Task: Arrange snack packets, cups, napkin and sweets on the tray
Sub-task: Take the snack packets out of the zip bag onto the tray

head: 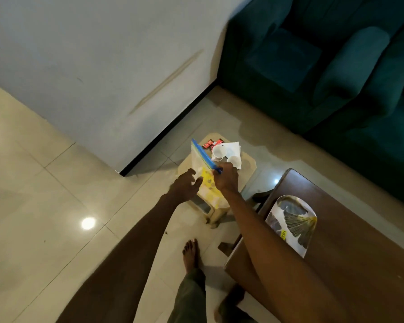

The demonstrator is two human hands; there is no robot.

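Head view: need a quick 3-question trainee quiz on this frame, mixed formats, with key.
1. True or false: the tray on the wooden table already holds the cups.
2. Multiple choice: the right hand grips which thing? A) napkin B) clear zip bag with a blue seal C) red sweet packets
3. Fill in: the left hand is ___, fingers spread beside the bag.

Key:
1. False; the white cups, napkin and red sweet packets all sit on the small stool.
2. B, the zip bag.
3. open
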